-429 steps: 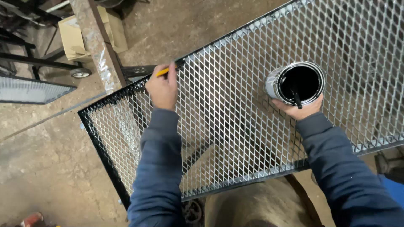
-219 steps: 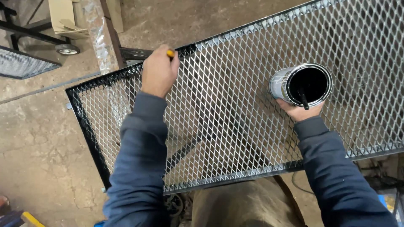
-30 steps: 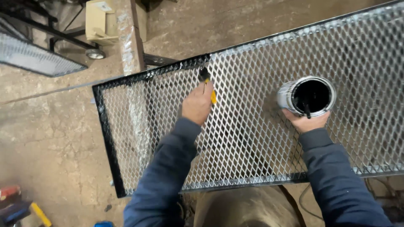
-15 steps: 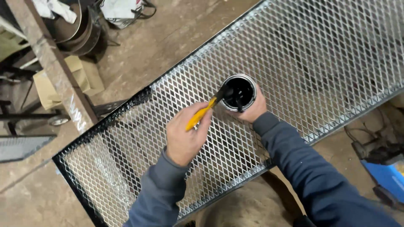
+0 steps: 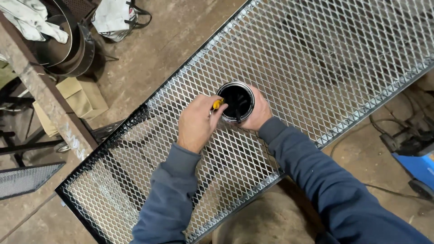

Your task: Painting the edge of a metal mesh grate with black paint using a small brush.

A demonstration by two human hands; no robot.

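Mesh panel [image 5: 316, 68] carries an open paint can [image 5: 236, 101], gripped by the right hand [image 5: 258, 110]; probably heavy, spillable; left hand [image 5: 197, 123] clenches a brush [image 5: 219, 103].

Beneath you lies a stained concrete floor [image 5: 181, 31]; a rusty steel beam [image 5: 43, 99], a cardboard box [image 5: 77, 97] and a blue machine [image 5: 418, 165] stand around.
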